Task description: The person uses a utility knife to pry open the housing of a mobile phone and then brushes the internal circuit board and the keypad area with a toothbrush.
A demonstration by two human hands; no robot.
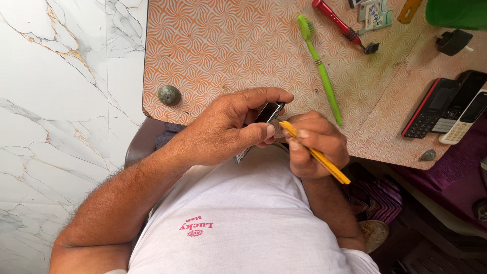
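Note:
My left hand [231, 127] grips a small dark phone [270, 111] edge-on, just over the near edge of the orange patterned table [223, 45]. My right hand [317, 144] holds a thin yellow tool [324, 163] like a pen, its tip touching the phone's edge. Both hands hover above my lap, in front of my white shirt.
On the table lie a green toothbrush [319, 66], a red-handled screwdriver [337, 23], a grey stone [169, 95], a black charger plug [454, 41] and three keypad phones [449, 109] at the right. A marble floor [61, 101] is on the left; a green container [456, 12] stands top right.

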